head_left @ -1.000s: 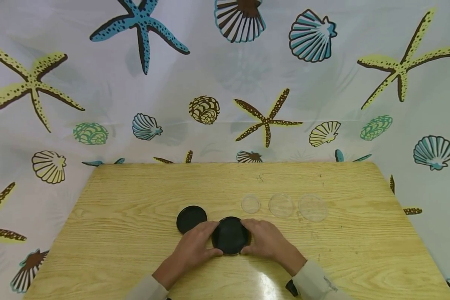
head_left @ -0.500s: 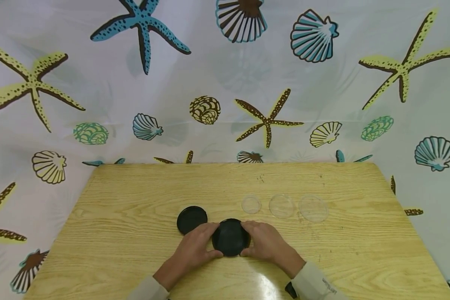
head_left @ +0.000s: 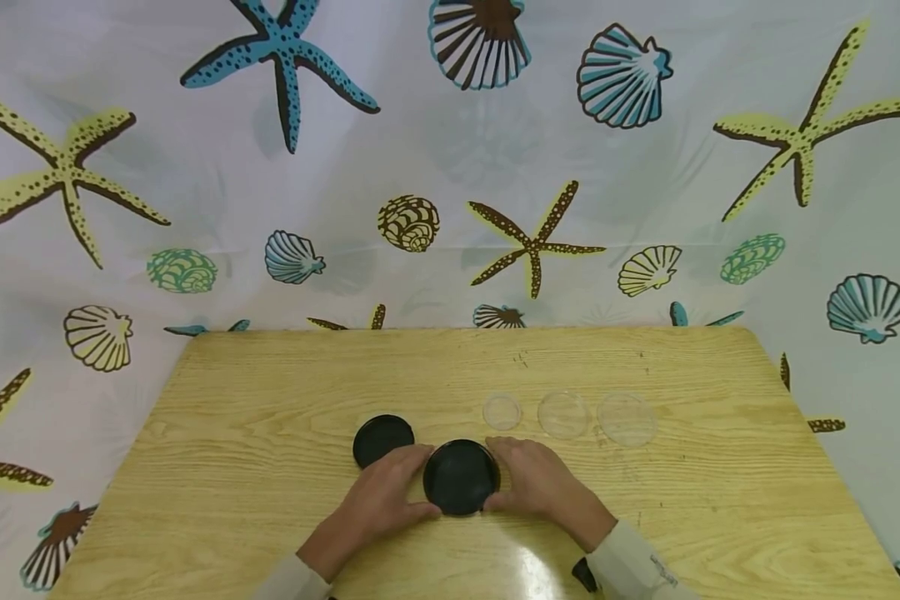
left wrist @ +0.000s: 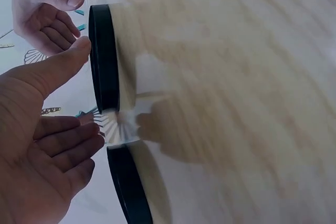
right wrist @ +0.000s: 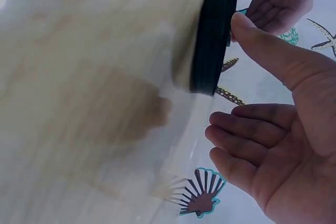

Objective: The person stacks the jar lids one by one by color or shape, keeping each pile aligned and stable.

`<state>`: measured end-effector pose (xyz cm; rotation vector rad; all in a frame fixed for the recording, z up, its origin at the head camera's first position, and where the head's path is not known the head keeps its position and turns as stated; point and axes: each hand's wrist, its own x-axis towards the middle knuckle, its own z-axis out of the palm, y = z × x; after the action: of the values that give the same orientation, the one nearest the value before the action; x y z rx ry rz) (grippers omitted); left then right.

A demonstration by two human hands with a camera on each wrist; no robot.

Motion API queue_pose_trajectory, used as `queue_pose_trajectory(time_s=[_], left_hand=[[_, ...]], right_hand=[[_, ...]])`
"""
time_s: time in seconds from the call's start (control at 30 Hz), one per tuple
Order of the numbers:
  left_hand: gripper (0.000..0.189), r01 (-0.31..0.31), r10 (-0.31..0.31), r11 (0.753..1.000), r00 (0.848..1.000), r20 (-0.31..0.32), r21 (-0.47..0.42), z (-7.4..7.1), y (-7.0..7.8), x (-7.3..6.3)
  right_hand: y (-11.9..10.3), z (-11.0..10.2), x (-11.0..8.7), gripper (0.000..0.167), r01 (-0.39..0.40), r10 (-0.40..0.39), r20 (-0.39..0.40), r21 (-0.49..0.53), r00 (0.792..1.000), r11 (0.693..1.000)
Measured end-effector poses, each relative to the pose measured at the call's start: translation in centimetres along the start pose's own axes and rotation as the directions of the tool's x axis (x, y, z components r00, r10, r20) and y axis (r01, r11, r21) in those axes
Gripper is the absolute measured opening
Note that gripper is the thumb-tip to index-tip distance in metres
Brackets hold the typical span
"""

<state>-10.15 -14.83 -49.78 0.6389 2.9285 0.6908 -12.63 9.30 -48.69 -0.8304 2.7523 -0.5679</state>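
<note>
A shallow round black dish [head_left: 461, 477] lies on the wooden table between my two hands, its raised rim showing all round. My left hand [head_left: 382, 497] curves along its left side, with thumb and fingers spread. On the other side, my right hand [head_left: 538, 486] mirrors it. In the left wrist view the thumb tip [left wrist: 81, 43] is right at the dish's side, while the other fingers sit back from it. The right wrist view shows the right thumb [right wrist: 244, 24] close to the dish's rim, with the fingers loosely bent. A second black dish [head_left: 382, 438] lies just beyond my left hand.
Behind my right hand, three clear round discs stand in a row: a small one [head_left: 502, 412], a middle one [head_left: 562, 415] and a larger one [head_left: 627, 419]. The wooden table [head_left: 255, 400] ends at a white curtain [head_left: 345, 167] printed with shells and starfish.
The black dish has come slightly nearer to me or lower. Both hands' fingers have since loosened and drawn a little away from its sides. The other dish and the clear discs have stayed put.
</note>
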Motion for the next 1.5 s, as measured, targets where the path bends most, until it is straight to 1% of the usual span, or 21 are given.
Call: queue_pose_trajectory(time_s=[0.27, 0.33, 0.5, 0.63, 0.7, 0.77, 0.93, 1.1, 1.33, 1.5], left_hand=[[0.081, 0.025, -0.026, 0.999, 0.999, -0.035, -0.036, -1.4, -0.3, 0.0], [0.080, 0.018, -0.020, 0.999, 0.999, -0.042, -0.051, -1.8, -0.6, 0.1], [0.079, -0.027, 0.023, 0.998, 0.997, -0.068, -0.063, -2.8, -1.5, 0.2], [0.079, -0.022, 0.015, 0.997, 0.996, -0.093, -0.078, -3.6, -2.1, 0.0], [0.079, -0.016, 0.008, 0.996, 0.996, -0.091, -0.088, -3.9, -2.4, 0.0], [0.080, -0.010, 0.002, 0.995, 0.997, -0.077, -0.102, -4.1, -2.7, -0.1], [0.082, 0.017, -0.022, 0.993, 0.999, -0.038, -0.120, -4.4, -3.7, -0.1], [0.084, 0.047, -0.053, 0.992, 0.997, -0.053, -0.114, -4.4, -5.2, -0.2], [0.082, 0.082, -0.093, 0.987, 0.993, -0.074, -0.142, -4.2, -7.0, -0.6], [0.083, 0.077, -0.091, 0.986, 0.992, -0.089, -0.149, -3.9, -7.9, -0.8]], right_hand=[[-0.6, -1.4, 0.8, 0.083, -0.011, 0.012, -0.025, 0.014, 1.000, 1.000], [-1.0, -1.8, 1.1, 0.083, -0.014, 0.014, -0.031, 0.019, 0.999, 1.000], [-2.0, -2.3, 1.9, 0.082, -0.016, 0.016, -0.048, 0.013, 0.999, 1.000], [-2.9, -2.4, 2.7, 0.082, -0.006, 0.006, -0.058, -0.002, 0.998, 1.000], [-3.3, -2.5, 3.2, 0.083, -0.007, 0.007, -0.059, -0.008, 0.998, 1.000], [-3.7, -2.5, 3.6, 0.083, -0.015, 0.014, -0.061, -0.015, 0.998, 1.000], [-4.3, -2.4, 4.6, 0.083, -0.015, 0.014, -0.059, -0.019, 0.998, 1.000], [-4.5, -2.1, 5.9, 0.082, 0.004, -0.005, -0.054, -0.013, 0.999, 1.000], [-4.6, -1.2, 7.5, 0.082, -0.025, 0.026, -0.043, 0.028, 0.999, 0.999], [-4.8, -0.2, 8.5, 0.081, -0.026, 0.027, -0.022, 0.059, 0.999, 0.998]])
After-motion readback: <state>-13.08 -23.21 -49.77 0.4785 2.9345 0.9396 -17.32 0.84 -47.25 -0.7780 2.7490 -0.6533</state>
